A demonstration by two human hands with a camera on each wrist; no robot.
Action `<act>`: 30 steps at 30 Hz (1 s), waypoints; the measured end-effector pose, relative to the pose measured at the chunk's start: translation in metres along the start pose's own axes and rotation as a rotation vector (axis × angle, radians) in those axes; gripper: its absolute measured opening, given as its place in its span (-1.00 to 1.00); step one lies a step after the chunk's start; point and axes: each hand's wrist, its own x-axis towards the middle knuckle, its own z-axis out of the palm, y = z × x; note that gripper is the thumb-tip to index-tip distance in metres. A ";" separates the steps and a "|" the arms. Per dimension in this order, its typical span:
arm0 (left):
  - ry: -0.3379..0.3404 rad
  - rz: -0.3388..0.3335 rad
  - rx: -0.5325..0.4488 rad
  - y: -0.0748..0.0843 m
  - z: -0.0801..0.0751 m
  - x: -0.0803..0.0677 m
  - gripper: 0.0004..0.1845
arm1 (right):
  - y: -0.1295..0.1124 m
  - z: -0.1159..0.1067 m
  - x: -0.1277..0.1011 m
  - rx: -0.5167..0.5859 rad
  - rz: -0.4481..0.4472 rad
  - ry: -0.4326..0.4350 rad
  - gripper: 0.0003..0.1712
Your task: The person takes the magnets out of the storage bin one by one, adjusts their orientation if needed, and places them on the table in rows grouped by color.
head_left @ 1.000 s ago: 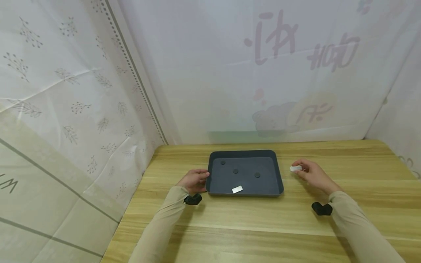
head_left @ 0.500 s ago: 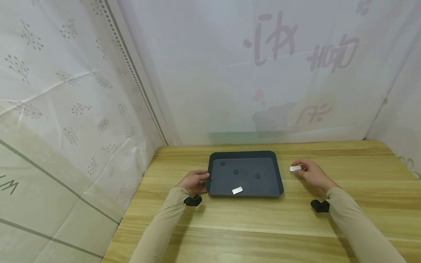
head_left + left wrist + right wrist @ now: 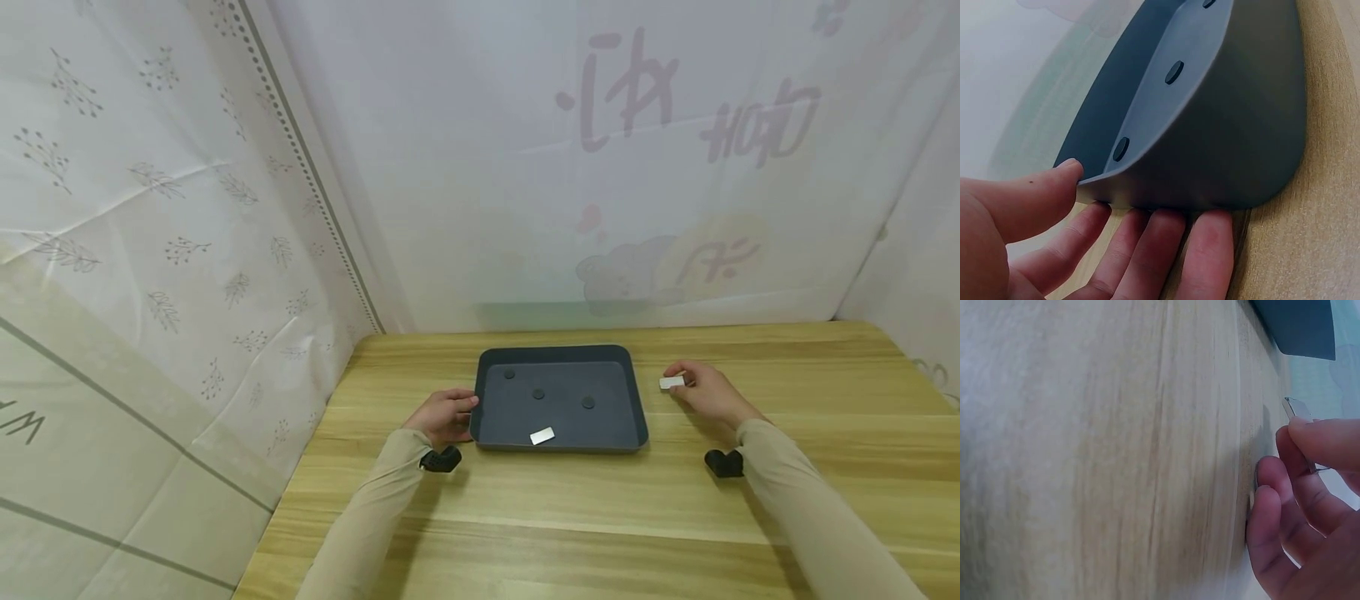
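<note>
2 hands are at work on the desk (image 3: 570,500): your left hand (image 3: 442,414) grips the left rim of the dark tray (image 3: 637,408), thumb on the lip and fingers curled under the outer wall, as the left wrist view shows, while your right hand (image 3: 708,392) pinches a small white block (image 3: 672,382) between thumb and fingertips just right of the tray and clear of it. From the right wrist view the block seems lifted slightly off the wood, though I cannot tell for sure. Inside the tray lie 3 dark round discs (image 3: 538,392) toward the far side and 1 white block (image 3: 542,435) near the front wall. To handle this well, I'd judge you should keep the pinch on the block's long edges so it cannot twist, raise it high enough to pass the tray's right wall, and keep the left hand firm so the tray does not slide. Aim for bare floor between the discs and the other block.
</note>
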 end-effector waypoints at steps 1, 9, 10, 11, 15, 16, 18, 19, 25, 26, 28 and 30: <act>-0.001 0.000 0.001 0.000 0.000 0.000 -0.53 | 0.000 0.000 0.000 -0.004 -0.003 0.000 -0.70; 0.010 0.005 0.007 -0.001 -0.001 0.000 -0.53 | -0.002 0.003 0.003 -0.056 0.014 0.029 -0.72; 0.013 0.006 0.009 -0.001 -0.001 0.000 -0.52 | -0.002 0.003 0.004 -0.060 0.021 0.031 -0.71; 0.015 0.006 0.008 -0.001 0.000 0.000 -0.52 | -0.002 0.004 0.005 -0.062 0.029 0.032 -0.70; 0.019 0.008 0.010 -0.001 0.000 0.000 -0.51 | 0.002 0.004 0.008 -0.078 0.051 0.040 -0.68; 0.019 0.007 0.009 -0.001 0.000 0.000 -0.51 | 0.003 0.005 0.009 -0.081 0.054 0.043 -0.68; 0.016 0.010 0.006 -0.002 0.000 0.001 -0.51 | 0.004 0.005 0.009 -0.082 0.055 0.047 -0.68; 0.016 0.011 0.005 -0.002 0.000 0.001 -0.52 | 0.005 0.005 0.009 -0.079 0.055 0.049 -0.69; 0.031 0.014 0.029 -0.003 -0.001 0.000 -0.52 | 0.007 0.007 0.009 -0.065 0.046 0.071 -0.72; 0.034 0.014 0.034 -0.003 -0.001 0.000 -0.52 | 0.006 0.008 0.009 -0.066 0.045 0.074 -0.72; 0.036 0.016 0.041 -0.002 -0.001 -0.001 -0.51 | 0.006 0.009 0.009 -0.072 0.045 0.082 -0.71; 0.036 0.014 0.040 -0.002 0.000 -0.002 -0.51 | 0.005 0.009 0.009 -0.077 0.048 0.088 -0.71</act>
